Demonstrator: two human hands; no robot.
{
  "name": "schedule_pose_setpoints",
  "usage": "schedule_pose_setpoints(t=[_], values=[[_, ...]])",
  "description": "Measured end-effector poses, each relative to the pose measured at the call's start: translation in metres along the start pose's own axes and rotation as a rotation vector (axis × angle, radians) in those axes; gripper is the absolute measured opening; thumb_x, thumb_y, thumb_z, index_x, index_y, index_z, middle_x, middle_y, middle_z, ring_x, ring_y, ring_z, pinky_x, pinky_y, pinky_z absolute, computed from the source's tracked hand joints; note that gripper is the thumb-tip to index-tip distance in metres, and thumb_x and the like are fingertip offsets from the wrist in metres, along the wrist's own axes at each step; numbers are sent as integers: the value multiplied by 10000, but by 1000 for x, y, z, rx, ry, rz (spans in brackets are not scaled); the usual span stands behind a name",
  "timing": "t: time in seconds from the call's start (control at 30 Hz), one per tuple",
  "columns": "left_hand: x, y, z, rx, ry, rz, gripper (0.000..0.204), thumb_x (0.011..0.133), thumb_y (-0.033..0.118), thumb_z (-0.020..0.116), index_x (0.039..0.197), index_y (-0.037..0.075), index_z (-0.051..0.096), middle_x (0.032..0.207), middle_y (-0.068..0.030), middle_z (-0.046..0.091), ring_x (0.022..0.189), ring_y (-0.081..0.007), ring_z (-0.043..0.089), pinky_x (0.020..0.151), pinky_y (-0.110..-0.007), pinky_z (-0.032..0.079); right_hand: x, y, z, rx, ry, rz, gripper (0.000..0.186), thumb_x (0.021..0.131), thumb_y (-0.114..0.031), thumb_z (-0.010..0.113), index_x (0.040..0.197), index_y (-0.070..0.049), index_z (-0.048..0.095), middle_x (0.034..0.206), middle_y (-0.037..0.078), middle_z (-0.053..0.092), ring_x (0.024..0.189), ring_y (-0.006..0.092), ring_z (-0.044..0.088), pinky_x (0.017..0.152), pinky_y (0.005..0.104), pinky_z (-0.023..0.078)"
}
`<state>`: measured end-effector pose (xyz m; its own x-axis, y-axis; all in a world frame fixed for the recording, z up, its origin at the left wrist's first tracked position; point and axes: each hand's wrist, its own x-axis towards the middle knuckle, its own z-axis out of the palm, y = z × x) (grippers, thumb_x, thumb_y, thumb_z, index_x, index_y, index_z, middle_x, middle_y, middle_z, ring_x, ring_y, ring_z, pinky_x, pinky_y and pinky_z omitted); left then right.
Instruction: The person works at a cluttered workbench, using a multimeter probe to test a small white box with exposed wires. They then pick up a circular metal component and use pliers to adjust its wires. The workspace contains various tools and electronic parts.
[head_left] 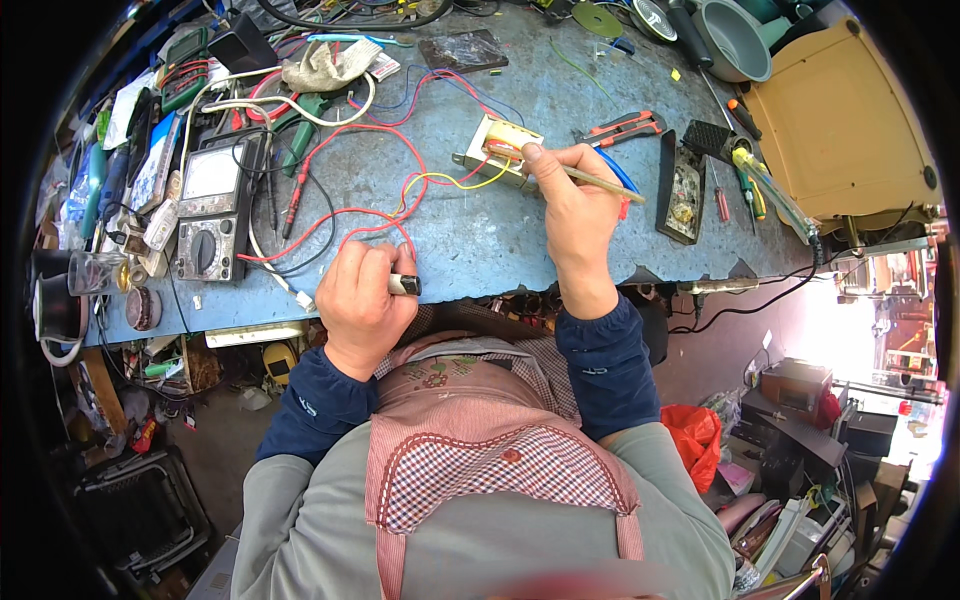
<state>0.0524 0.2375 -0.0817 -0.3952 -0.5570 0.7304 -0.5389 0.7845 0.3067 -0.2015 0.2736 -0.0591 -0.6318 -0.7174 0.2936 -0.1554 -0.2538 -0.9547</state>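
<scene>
My left hand (362,305) is closed round a short white-and-black object (404,285) at the bench's near edge, with a red wire running up to it. My right hand (575,215) grips a slim tan rod (605,182) by a metal-framed transformer (500,150); the contact at the rod's tip is hidden by my thumb. Red and yellow wires (445,181) trail from the transformer across the blue bench (480,240). An analogue multimeter (207,245) lies to the left, with a red probe (295,205) nearby.
Cables, tools and a cloth (320,65) crowd the back left. A box cutter (625,128), black tray (680,190), screwdrivers (722,200), grey pan (733,40) and tan board (835,120) are at the right. A red bag (688,440) and boxes stand below.
</scene>
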Motion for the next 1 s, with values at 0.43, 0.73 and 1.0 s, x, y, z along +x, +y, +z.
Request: schedule_pose_setpoints(t=[0.43, 0.73, 1.0], values=[[-1, 0, 0, 2, -4, -1, 242, 821, 54, 878, 940, 68, 667, 823, -91, 569, 670, -306, 613, 582, -436, 492, -2, -2, 2, 115, 8, 13, 204, 970, -139, 882, 873, 4, 774, 792, -4, 703, 744, 53, 560, 665, 245, 416], [0, 0, 0, -2, -11, -9, 247, 816, 52, 880, 936, 68, 665, 821, -91, 569, 671, -306, 612, 583, -438, 491, 3, 6, -13, 436, -38, 175, 224, 1037, -214, 815, 946, -27, 732, 900, 78, 735, 772, 137, 619, 700, 299, 472], [-1, 0, 0, 0, -11, -6, 248, 812, 59, 889, 935, 80, 675, 838, -84, 589, 682, -307, 629, 589, -433, 497, 1, 2, -11, 483, -31, 144, 147, 1021, -120, 812, 1072, -18, 720, 964, 104, 781, 809, 155, 694, 722, 295, 524]])
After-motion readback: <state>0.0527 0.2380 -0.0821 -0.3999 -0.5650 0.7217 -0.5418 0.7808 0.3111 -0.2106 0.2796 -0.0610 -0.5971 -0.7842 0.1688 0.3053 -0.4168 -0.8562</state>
